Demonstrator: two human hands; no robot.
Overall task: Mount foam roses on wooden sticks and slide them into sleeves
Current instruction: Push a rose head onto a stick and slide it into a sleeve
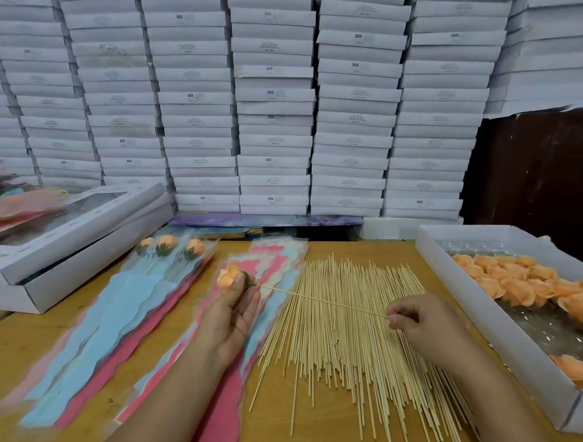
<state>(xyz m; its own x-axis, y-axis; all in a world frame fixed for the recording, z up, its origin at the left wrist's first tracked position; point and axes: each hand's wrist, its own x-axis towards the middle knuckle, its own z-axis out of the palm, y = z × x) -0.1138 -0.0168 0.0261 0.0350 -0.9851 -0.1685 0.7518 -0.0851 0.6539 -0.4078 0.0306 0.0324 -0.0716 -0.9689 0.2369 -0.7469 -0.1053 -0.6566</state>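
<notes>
- The right hand (pixel 412 321) pinches the tail of one stick (pixel 323 301) above the loose sticks (pixel 345 330); the left hand (pixel 234 313) grips an orange foam rose (pixel 229 277) at the stick's tip. How deep the stick sits is hidden.
- Empty sleeves (pixel 275 263) lie beneath, this rose not yet sleeved.
- Three sleeved roses (pixel 168 245) lie finished beyond.
- Many roses wait in the tray (pixel 480 306), partly cut off at right.

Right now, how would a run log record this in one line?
step: mounting | left hand: holds rose | right hand: pinches stick | sleeve: not yet
</notes>
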